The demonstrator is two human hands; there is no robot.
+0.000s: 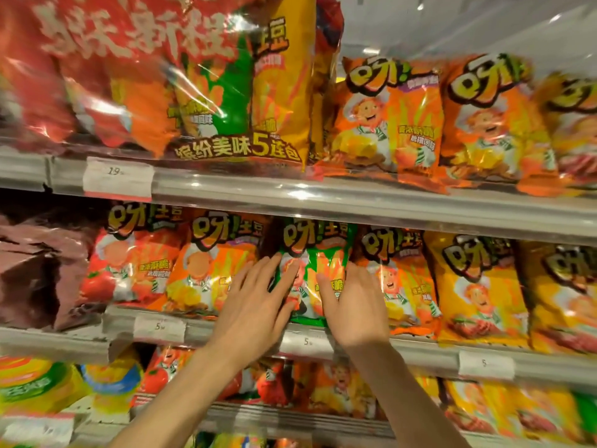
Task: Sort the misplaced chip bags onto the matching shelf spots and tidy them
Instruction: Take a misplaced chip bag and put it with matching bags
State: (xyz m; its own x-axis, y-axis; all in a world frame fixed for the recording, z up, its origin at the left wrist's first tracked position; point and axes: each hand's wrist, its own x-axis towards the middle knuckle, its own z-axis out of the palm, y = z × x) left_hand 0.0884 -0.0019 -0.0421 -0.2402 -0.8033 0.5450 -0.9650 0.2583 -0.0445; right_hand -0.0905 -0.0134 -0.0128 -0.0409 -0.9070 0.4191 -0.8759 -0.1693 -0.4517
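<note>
Watching the feed here, both hands are up at the middle shelf [323, 347]. My left hand [255, 305] has its fingers spread flat, tips resting on the left edge of the green chip bag [318, 253], not curled round anything. My right hand [352, 305] is laid against the bag's right side, fingers straight-ish, so released too, more pressing than grasping. The green bag stands upright between the two hands, its bottom edge on the shelf lip just past my wrists.

Just left of the left hand is an orange bag [206, 270], and beyond that a red bag [129, 260]. Just right of the right hand sits another orange bag [397, 279], then a yellow bag [475, 286] further out. Whether green is actually the right spot here, I can't tell; it's the only green one in this row, so I'd guess it's the misplaced one or just got slotted in.

What could go wrong: these bags are slick and puffy, so with flat palms only, the green one could slide forward off the lip. Push too hard and the neighbours topple sideways. Above the hands, the five-pack [239, 101] overhangs the upper shelf [355, 195], so bumping it could bring it down.
</note>
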